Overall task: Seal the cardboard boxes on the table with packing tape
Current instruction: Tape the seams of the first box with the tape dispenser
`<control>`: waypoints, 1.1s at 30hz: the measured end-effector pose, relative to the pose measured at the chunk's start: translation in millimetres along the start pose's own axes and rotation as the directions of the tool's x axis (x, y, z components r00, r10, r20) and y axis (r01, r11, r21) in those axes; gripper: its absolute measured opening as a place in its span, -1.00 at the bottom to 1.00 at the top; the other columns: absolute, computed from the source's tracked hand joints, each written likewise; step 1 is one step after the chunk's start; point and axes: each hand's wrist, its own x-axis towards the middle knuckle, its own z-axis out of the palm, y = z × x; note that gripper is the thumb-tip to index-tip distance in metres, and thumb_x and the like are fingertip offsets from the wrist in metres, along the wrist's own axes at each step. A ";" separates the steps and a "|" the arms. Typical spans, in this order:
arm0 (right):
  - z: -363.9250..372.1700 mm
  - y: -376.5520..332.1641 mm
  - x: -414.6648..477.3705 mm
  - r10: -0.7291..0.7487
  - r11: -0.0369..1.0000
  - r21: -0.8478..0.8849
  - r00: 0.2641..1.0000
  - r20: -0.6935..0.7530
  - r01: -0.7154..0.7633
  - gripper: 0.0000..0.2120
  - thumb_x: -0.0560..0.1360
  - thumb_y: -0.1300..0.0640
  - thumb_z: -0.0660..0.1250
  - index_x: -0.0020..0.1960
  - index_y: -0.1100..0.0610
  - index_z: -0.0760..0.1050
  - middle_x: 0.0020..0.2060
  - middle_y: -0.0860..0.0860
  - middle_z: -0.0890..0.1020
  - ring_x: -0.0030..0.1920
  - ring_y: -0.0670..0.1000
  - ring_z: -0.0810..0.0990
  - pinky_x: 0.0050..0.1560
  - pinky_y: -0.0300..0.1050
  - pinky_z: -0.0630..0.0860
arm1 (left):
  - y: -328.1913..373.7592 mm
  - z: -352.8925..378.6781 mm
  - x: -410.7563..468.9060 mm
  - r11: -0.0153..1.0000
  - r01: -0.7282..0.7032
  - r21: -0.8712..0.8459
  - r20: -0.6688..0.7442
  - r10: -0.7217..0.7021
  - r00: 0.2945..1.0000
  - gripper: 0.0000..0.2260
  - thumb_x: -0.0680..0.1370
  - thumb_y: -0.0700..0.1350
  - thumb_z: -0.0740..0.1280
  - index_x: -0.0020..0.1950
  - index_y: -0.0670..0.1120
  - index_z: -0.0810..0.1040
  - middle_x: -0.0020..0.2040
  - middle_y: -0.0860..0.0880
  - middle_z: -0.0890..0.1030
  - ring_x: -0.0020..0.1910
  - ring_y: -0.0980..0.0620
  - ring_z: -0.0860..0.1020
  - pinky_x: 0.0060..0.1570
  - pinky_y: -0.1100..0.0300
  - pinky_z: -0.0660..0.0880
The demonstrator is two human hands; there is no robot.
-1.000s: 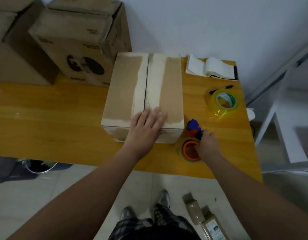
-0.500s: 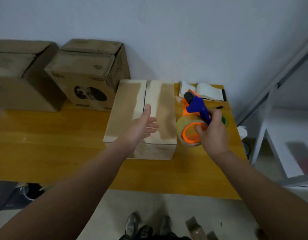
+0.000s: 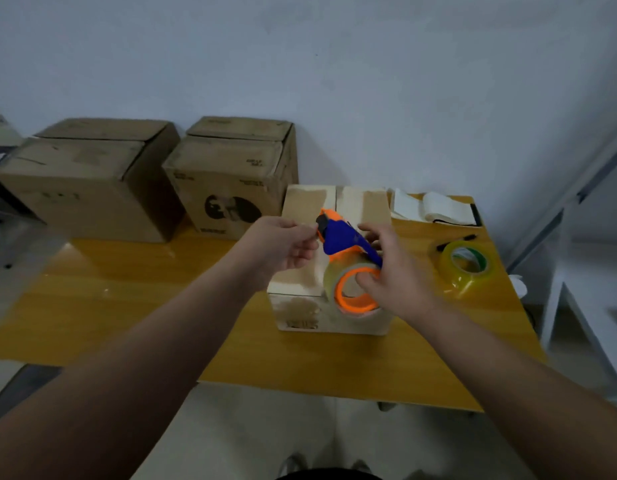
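Note:
A small pale cardboard box (image 3: 300, 308) stands on the wooden table (image 3: 134, 299), its two top flaps closed with a bare seam. Above it I hold a blue and orange tape dispenser (image 3: 341, 239) with a clear tape roll on an orange core (image 3: 355, 289). My right hand (image 3: 393, 271) grips the dispenser at the roll. My left hand (image 3: 283, 244) pinches at the dispenser's front end, fingers closed; whether tape is between them is too blurred to tell.
Two larger brown cardboard boxes (image 3: 88, 178) (image 3: 234, 181) stand at the back left against the wall. A spare yellowish tape roll (image 3: 468, 268), a black pen (image 3: 456, 241) and an open notebook (image 3: 435, 209) lie at the right. A white frame (image 3: 577, 306) stands beyond the table's right edge.
My left hand has lifted off the small box and come to the dispenser's front end. My right hand has carried the dispenser leftward over the box. My view has tilted up.

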 end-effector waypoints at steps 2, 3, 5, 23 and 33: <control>10.3 -6.6 2.3 -0.001 0.984 0.180 0.997 0.083 -0.014 -0.23 0.31 0.19 0.35 0.37 -0.33 0.15 0.09 -0.23 0.32 -0.01 -0.25 0.46 -0.17 -0.38 0.45 | 2.5 -13.4 1.1 0.999 -0.010 0.051 0.010 0.010 1.000 -0.84 0.55 -0.09 0.33 -0.09 -0.19 0.58 -0.37 0.00 0.58 -0.44 0.17 0.53 -0.43 0.34 0.47; 15.7 -9.4 3.5 0.001 0.975 0.222 0.994 0.111 -0.025 -0.19 0.33 0.21 0.35 0.38 -0.37 0.12 0.11 -0.17 0.32 -0.03 -0.22 0.48 -0.17 -0.36 0.47 | 4.4 -20.8 2.0 0.997 -0.017 0.082 0.024 0.015 1.000 -0.83 0.55 -0.09 0.33 -0.10 -0.19 0.58 -0.40 0.02 0.57 -0.46 0.18 0.51 -0.44 0.35 0.46; 24.6 -14.0 5.3 -0.012 0.971 0.239 0.988 0.151 -0.025 -0.15 0.35 0.23 0.37 0.39 -0.42 0.09 0.11 -0.09 0.32 -0.04 -0.20 0.49 -0.12 -0.37 0.47 | 8.0 -36.3 4.5 0.985 -0.031 0.173 0.062 0.020 0.998 -0.82 0.55 -0.08 0.33 -0.15 -0.17 0.58 -0.44 0.04 0.56 -0.49 0.20 0.49 -0.47 0.36 0.44; 5.2 -17.4 -10.3 0.065 0.600 -0.732 0.892 0.448 0.324 -0.33 0.47 -0.34 0.12 0.49 -0.31 -0.10 0.17 0.03 0.36 0.08 0.03 0.40 -0.01 -0.11 0.30 | -106.5 -114.9 21.8 0.932 0.072 0.356 -0.075 -0.048 0.996 -0.80 0.58 -0.03 0.29 -0.08 -0.16 0.57 -0.25 -0.07 0.52 -0.31 0.03 0.47 -0.33 0.22 0.44; 27.9 -32.8 6.9 0.084 0.420 -0.812 0.873 0.480 0.406 -0.40 0.54 -0.28 0.08 0.50 -0.22 -0.04 0.23 0.11 0.37 0.15 0.15 0.42 0.15 0.03 0.37 | -152.2 -86.5 36.9 0.865 0.081 0.496 -0.337 0.106 0.935 -0.65 0.49 0.16 0.34 -0.15 -0.14 0.48 -0.34 0.00 0.47 -0.35 0.05 0.44 -0.41 0.19 0.32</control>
